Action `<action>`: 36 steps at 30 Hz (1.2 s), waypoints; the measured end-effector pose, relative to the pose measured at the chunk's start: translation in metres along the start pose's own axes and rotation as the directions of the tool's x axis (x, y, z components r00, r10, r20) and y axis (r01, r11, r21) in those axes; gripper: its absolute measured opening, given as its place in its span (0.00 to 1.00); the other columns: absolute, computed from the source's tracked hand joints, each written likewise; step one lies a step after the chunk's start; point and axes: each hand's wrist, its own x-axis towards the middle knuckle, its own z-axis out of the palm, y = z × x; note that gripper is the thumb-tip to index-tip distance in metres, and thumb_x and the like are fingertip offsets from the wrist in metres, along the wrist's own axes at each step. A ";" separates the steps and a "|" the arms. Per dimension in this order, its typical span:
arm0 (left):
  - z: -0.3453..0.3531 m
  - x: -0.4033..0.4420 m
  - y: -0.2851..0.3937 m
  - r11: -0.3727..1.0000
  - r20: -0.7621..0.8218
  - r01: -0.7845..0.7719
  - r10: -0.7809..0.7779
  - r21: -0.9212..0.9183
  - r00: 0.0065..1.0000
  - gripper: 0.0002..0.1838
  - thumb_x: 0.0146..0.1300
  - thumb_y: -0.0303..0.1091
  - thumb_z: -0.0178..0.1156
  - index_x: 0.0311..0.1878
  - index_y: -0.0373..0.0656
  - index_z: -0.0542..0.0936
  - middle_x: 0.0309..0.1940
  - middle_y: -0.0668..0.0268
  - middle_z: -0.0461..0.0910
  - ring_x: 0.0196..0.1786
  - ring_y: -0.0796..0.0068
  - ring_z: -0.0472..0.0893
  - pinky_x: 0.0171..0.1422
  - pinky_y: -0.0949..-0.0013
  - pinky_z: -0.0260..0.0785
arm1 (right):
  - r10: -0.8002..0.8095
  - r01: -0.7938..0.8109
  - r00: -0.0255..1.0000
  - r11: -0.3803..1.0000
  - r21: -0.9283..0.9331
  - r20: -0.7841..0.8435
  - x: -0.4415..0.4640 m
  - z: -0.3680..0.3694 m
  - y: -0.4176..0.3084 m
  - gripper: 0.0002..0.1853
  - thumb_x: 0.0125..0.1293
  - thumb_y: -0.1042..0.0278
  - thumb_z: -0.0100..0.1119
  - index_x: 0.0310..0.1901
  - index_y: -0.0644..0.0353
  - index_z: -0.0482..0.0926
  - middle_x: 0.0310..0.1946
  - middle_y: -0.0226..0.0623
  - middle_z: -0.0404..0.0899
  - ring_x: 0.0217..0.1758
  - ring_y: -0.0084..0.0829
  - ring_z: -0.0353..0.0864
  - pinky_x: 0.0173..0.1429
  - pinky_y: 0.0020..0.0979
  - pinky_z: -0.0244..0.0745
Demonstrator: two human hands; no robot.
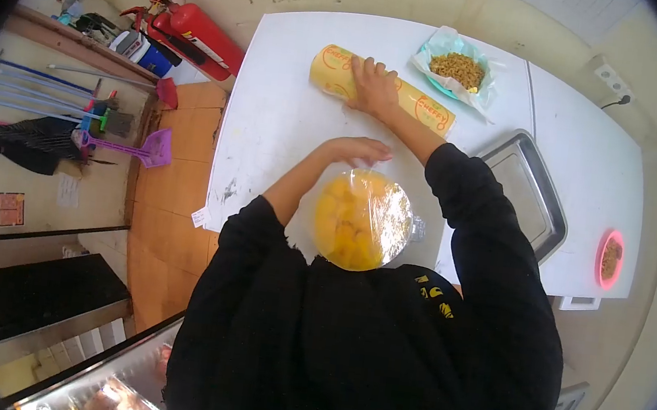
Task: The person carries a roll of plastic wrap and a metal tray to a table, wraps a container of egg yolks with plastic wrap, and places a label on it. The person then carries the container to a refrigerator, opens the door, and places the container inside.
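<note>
A large yellow cling film roll (414, 105) with red lettering lies slantwise on the white table. My right hand (374, 86) rests over its upper side, fingers curved around it. Close to my body is a round container (363, 221) of yellow, rounded contents, with shiny clear cling film (392, 212) stretched across its top. My left hand (357, 152) is at the container's far edge, its fingers held together on the film there. The fingertips are partly hidden.
A paper-lined turquoise basket (428, 75) of brown crumbly food stands behind the roll. To the right are a metal tray (536, 192) and a pink bowl (600, 260). Red fire extinguishers (202, 37) stand beyond the table's left edge (228, 129).
</note>
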 end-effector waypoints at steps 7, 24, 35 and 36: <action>0.005 0.001 0.020 0.948 0.657 -0.299 0.296 -0.112 0.693 0.25 0.61 0.48 0.48 0.52 0.37 0.71 0.54 0.60 0.68 0.58 0.67 0.65 0.61 0.64 0.56 | 0.061 -0.062 0.997 0.997 0.035 0.051 0.008 -0.002 0.007 0.50 0.35 0.45 0.66 0.59 0.58 0.53 0.45 0.43 0.66 0.46 0.41 0.69 0.41 0.49 0.68; -0.056 -0.074 0.052 0.835 0.375 -0.513 0.548 -0.199 0.747 0.34 0.60 0.61 0.36 0.55 0.42 0.69 0.52 0.62 0.70 0.51 0.70 0.69 0.58 0.68 0.57 | -0.105 0.111 0.988 0.993 0.044 -0.109 0.008 0.021 0.019 0.45 0.44 0.46 0.61 0.61 0.57 0.52 0.53 0.46 0.62 0.52 0.44 0.67 0.49 0.50 0.64; 0.108 -0.086 -0.098 0.313 -0.450 -0.558 0.356 -0.769 0.819 0.39 0.59 0.64 0.29 0.63 0.41 0.56 0.59 0.60 0.61 0.60 0.64 0.62 0.63 0.62 0.54 | -0.008 -0.659 0.751 -0.052 0.750 0.660 -0.203 0.004 0.029 0.32 0.63 0.40 0.34 0.45 0.66 0.72 0.43 0.43 0.73 0.46 0.33 0.72 0.51 0.30 0.65; 0.106 -0.087 -0.087 0.245 -0.473 -0.585 0.390 -0.773 0.790 0.39 0.59 0.64 0.29 0.63 0.40 0.56 0.59 0.59 0.61 0.61 0.64 0.62 0.63 0.62 0.54 | -0.138 -0.646 0.755 -0.323 0.692 0.641 -0.198 -0.002 0.016 0.35 0.62 0.38 0.31 0.52 0.66 0.67 0.51 0.44 0.69 0.54 0.31 0.68 0.56 0.29 0.63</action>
